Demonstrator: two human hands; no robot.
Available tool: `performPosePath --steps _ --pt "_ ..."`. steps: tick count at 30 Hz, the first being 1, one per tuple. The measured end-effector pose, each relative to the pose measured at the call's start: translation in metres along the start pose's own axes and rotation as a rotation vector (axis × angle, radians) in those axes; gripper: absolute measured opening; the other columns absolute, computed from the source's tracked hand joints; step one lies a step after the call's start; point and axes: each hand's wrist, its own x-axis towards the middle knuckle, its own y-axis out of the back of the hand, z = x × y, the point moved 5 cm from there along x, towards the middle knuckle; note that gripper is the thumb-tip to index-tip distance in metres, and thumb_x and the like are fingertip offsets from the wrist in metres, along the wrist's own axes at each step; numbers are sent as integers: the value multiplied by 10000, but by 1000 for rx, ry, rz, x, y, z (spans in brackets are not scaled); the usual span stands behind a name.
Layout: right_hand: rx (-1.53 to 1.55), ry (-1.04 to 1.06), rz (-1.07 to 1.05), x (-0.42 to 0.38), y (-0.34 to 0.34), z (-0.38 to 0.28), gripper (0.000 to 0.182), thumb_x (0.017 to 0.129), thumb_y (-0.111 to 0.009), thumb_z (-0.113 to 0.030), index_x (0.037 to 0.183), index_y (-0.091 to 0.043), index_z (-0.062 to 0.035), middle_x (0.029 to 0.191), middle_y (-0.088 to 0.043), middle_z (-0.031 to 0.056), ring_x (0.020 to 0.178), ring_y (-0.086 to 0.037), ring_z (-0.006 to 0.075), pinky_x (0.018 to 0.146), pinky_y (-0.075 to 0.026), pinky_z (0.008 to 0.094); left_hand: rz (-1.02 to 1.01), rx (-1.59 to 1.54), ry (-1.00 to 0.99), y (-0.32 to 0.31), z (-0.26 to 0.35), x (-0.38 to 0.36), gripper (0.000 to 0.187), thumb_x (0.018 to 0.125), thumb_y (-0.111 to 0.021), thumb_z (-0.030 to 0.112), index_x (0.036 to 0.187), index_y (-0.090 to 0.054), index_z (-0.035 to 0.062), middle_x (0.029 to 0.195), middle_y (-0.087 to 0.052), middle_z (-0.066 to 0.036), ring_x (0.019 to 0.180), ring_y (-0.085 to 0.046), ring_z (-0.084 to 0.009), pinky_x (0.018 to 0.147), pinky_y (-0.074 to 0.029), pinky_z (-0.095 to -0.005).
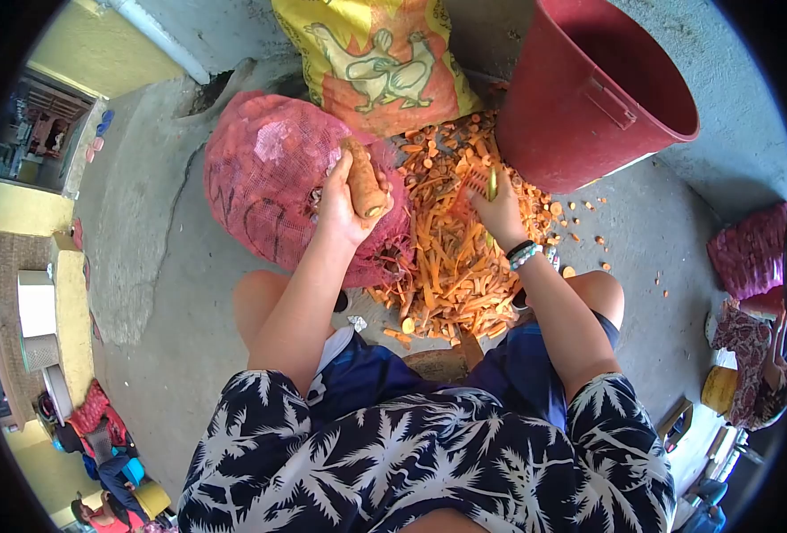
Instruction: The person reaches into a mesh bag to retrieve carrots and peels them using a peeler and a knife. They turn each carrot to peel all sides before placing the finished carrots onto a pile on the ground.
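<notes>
My left hand is wrapped round a large unpeeled carrot, held upright and slightly tilted in front of a pink mesh sack. To the right, my right hand grips a peeler with a yellow-green edge; its far end is hard to make out. Below and around that hand spreads a heap of orange carrot peelings and cut ends on the floor. The carrot and the peeler are apart.
A tall red bin stands beyond the heap at the right, beside a yellow and orange sack. Purple mesh sacks lie at the far right. A person is at the lower left edge.
</notes>
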Motion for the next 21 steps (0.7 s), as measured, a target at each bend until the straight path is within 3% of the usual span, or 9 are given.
performPosePath --steps 3,5,7,10,13,14,16,19,21 --pt "154 -33 58 5 4 -4 389 770 -637 -82 1079 -421 12 929 -588 127 794 -573 180 712 -474 317 105 -1 30 8 -7 2 409 900 -429 410 1081 -477 47 883 -518 -101 707 -531 -194 616 -487 -351" --pt "368 -248 45 4 3 -5 327 803 -603 -50 1075 -424 -13 850 -564 48 621 -520 94 488 -426 224 169 15 31 20 -9 8 399 911 -416 399 1094 -473 49 898 -518 -105 714 -531 -193 625 -490 -358" --pt "411 -198 56 6 1 -4 341 794 -606 -51 1083 -426 -24 818 -553 32 531 -466 68 422 -370 198 195 100 -135 46 -6 23 374 924 -407 370 1109 -467 51 945 -526 -114 773 -545 -201 673 -494 -368" --pt "139 -276 -332 0 -18 3 374 782 -594 -48 1116 -427 -26 827 -561 36 515 -466 67 411 -358 191 324 405 -287 32 5 17 345 914 -452 334 1113 -464 52 989 -533 -116 837 -556 -203 720 -500 -342" --pt "397 -408 -460 -20 -39 11 361 794 -577 -45 1123 -428 -27 808 -572 31 494 -463 61 398 -350 190 383 356 -288 22 7 10 325 886 -521 268 1095 -472 24 1014 -541 -114 891 -564 -207 748 -508 -318" --pt "399 -406 -455 -22 -39 9 361 794 -577 -45 1123 -428 -27 808 -572 31 494 -463 61 398 -350 190 378 359 -286 18 7 9 325 886 -521 268 1095 -472 24 1014 -541 -114 891 -564 -207 748 -508 -318" --pt "361 -551 -651 -32 -45 10 477 768 -583 -32 1199 -382 5 989 -574 89 632 -540 83 445 -406 208 218 294 -276 3 3 7 243 844 -556 160 1024 -496 8 975 -557 -109 847 -583 -195 748 -522 -302" --pt "543 -506 -628 -34 -45 -9 459 774 -566 -9 1197 -389 -14 916 -578 60 563 -496 65 414 -373 203 130 190 -247 -11 -7 1 197 798 -575 74 963 -524 -20 917 -587 -122 795 -608 -199 730 -540 -300" --pt "537 -477 -591 -30 -43 -8 436 778 -553 6 1186 -403 -22 909 -573 48 552 -486 49 388 -349 192 83 263 -100 -17 -19 -4 201 773 -592 74 945 -536 -15 887 -591 -114 763 -610 -193 719 -541 -302"
